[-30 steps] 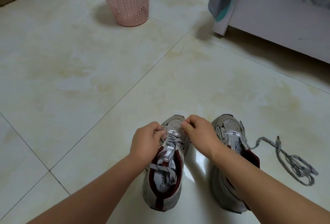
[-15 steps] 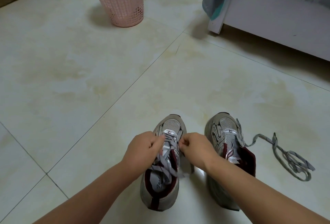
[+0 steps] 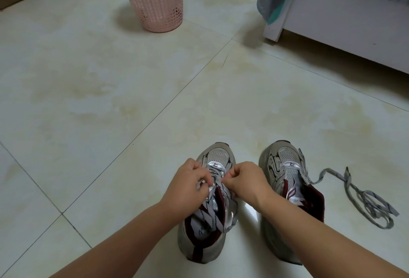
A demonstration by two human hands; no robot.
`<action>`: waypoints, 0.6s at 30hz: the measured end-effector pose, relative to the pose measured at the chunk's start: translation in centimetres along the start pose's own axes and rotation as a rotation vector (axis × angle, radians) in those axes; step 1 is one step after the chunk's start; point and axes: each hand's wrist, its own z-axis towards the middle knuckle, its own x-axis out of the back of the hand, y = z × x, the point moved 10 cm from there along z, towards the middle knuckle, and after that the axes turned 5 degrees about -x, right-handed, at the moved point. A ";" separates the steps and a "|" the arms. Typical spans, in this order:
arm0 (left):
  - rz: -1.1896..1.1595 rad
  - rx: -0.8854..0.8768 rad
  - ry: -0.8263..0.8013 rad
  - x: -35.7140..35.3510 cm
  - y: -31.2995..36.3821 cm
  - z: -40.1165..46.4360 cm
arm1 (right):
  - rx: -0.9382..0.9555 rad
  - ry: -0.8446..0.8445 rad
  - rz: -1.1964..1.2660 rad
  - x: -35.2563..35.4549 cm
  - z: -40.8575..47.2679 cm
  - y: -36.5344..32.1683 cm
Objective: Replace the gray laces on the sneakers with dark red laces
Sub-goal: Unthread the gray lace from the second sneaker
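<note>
The left hand (image 3: 188, 183) and the right hand (image 3: 245, 181) both pinch the gray lace (image 3: 218, 207) over the left sneaker (image 3: 205, 229) with curled fingers. The right sneaker (image 3: 285, 173) stands just beside it, and a loose gray lace (image 3: 363, 198) lies on the floor (image 3: 110, 100) to its right.

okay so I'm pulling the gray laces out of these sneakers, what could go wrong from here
1. Both hands, left hand and right hand, pinch the gray lace on the left sneaker; its loosened loops could snag in the eyelets.
2. The pulled lace lies in a tangled heap on the floor beside the right sneaker; it may knot up.
3. No dark red laces are in view.
</note>
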 end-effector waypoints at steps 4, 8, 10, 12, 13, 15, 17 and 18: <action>0.037 0.008 0.032 0.3 0.0 -0.5 | 0.086 0.067 -0.263 0.0 -0.4 -2.1; 0.150 0.036 0.052 0.7 -0.3 -0.5 | 0.107 0.027 -0.313 -0.8 -0.4 -2.7; 0.151 0.042 0.047 0.7 -0.4 -0.5 | 0.163 0.010 -0.397 -0.6 -0.4 -3.7; 0.134 0.051 0.039 0.5 -0.5 -0.6 | 0.304 0.043 -0.632 -0.2 -0.8 -5.6; 0.128 0.055 0.036 0.4 -0.4 -0.7 | 0.390 0.071 -0.750 -0.3 -1.1 -6.4; 0.125 0.056 0.041 0.3 -0.4 -0.8 | 0.497 0.106 -0.865 -0.5 -1.5 -7.0; 0.129 0.055 0.056 0.4 -0.6 -0.9 | 0.424 0.125 -0.795 0.2 -1.4 -6.2; 0.130 0.056 0.063 0.5 -0.7 -0.9 | 0.341 0.121 -0.705 0.6 -1.1 -5.2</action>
